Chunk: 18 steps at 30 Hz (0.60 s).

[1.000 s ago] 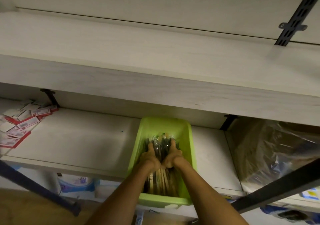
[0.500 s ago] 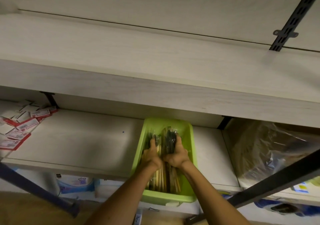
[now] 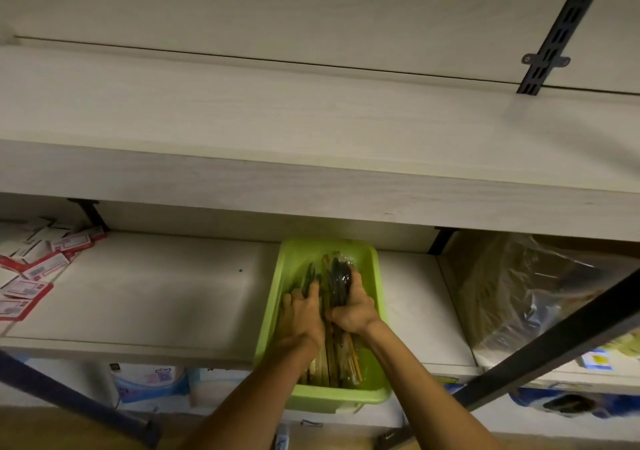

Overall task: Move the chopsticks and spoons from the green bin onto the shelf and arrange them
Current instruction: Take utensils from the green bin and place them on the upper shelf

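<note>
From my feed, both hands are down inside the green bin (image 3: pixel 375 269), which sits on the lower shelf (image 3: pixel 156 297) with its near end jutting a little past the shelf's front edge. The right hand (image 3: pixel 351 306) has its fingers (image 3: pixel 356 281) curled tight around a bundle of dark spoons (image 3: pixel 337 281) in clear wrapping, the bowls of the spoons pointing toward the back of the bin. The left hand (image 3: pixel 301 314) lies palm down just beside it, fingers spread loosely over more dark utensils on the bin's left side; I cannot tell whether it has hold of anything or only rests on them. The 2 hands are almost touching at the thumbs.

Below the hands, toward me, the wooden chopsticks (image 3: pixel 337 359) lie lengthwise in the bin, their ends reaching its near wall. Everything for the task is in the bin.

The upper shelf (image 3: pixel 311 131) runs broad and bare across the top of my view, with a black slotted rail (image 3: pixel 561 30) on the wall at the right. On the lower shelf, red and white packets (image 3: pixel 33 276) are scattered at the far left, well apart from the bin, and a plastic-wrapped package (image 3: pixel 530 297) sits to the right. A dark diagonal bar (image 3: pixel 554 342) crosses the lower right corner.
</note>
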Motion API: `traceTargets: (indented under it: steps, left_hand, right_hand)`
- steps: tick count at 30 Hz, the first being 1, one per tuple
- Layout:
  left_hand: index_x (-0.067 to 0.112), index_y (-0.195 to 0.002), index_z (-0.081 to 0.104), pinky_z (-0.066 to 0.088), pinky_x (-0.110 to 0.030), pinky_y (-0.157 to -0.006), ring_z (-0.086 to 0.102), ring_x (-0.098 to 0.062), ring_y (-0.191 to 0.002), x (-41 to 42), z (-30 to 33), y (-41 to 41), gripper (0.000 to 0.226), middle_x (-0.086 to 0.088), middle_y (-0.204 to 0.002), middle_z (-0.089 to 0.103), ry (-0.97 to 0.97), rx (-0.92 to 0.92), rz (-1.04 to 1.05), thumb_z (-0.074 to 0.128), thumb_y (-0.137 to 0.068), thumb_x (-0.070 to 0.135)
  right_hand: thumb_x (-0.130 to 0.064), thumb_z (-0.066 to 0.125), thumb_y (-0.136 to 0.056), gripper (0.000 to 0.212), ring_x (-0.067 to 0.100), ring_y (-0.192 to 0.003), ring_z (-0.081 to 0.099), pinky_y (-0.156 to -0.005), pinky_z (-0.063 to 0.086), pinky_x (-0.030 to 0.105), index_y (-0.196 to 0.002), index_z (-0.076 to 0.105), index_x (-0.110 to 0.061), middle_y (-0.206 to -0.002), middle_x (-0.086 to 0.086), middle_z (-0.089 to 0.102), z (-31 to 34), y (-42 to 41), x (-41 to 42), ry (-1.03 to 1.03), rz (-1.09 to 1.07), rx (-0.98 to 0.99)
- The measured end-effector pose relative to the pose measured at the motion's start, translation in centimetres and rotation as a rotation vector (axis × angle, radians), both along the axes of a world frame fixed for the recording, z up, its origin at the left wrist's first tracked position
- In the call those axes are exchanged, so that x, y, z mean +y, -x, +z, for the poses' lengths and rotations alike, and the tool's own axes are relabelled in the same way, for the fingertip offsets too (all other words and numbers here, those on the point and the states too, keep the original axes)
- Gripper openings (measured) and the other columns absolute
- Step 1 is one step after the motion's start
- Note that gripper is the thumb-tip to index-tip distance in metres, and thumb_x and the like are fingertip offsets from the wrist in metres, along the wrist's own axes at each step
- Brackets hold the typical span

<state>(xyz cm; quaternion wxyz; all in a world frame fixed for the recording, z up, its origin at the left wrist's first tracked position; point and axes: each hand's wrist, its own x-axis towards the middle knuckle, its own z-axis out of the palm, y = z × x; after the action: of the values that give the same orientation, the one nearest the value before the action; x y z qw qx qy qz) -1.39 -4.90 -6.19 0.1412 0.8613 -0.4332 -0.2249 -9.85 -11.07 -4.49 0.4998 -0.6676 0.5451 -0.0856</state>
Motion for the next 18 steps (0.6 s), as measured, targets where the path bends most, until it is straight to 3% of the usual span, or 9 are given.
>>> traceTargets:
  steps: [9,11,15,18]
  left_hand:
    - [0.024,-0.138,0.029,0.048,-0.038,-0.092,0.054,-0.03,-0.11,-1.3,-1.4,1.2,0.05,-0.014,-0.127,0.046,-0.09,0.155,0.085,0.048,-0.093,0.037]
    - [0.021,-0.138,0.028,0.048,-0.035,-0.091,0.056,-0.028,-0.107,-1.5,-1.4,1.3,0.052,-0.014,-0.125,0.049,-0.113,0.172,0.092,0.048,-0.093,0.036]
    - [0.017,-0.148,0.019,0.042,-0.032,-0.097,0.051,-0.03,-0.121,-1.6,-1.2,0.7,0.073,-0.016,-0.137,0.047,-0.089,0.278,0.117,0.062,-0.088,0.024]
    - [0.019,-0.144,0.024,0.05,-0.032,-0.09,0.056,-0.027,-0.11,-1.5,-1.0,0.4,0.069,-0.011,-0.128,0.052,-0.034,0.419,0.188,0.062,-0.087,0.023]
  right_hand:
    - [-0.022,0.072,-0.076,0.102,0.031,-0.122,0.05,-0.103,0.044,0.036,-0.151,0.004,-0.035,-0.127,0.008,0.057,-0.1,0.3,0.0,0.028,0.016,0.0]
    - [-0.025,0.072,-0.077,0.101,0.031,-0.123,0.048,-0.105,0.043,0.036,-0.151,0.005,-0.035,-0.129,0.008,0.055,0.1,0.4,0.0,0.023,0.021,-0.007]
    - [-0.017,0.072,-0.075,0.102,0.032,-0.125,0.046,-0.104,0.044,0.04,-0.151,0.007,-0.035,-0.131,0.009,0.053,0.2,0.5,0.0,0.015,0.015,-0.004]
    - [-0.011,0.071,-0.073,0.104,0.032,-0.124,0.049,-0.101,0.047,0.038,-0.151,0.007,-0.035,-0.131,0.009,0.052,0.4,0.8,-0.2,0.021,0.021,-0.021]
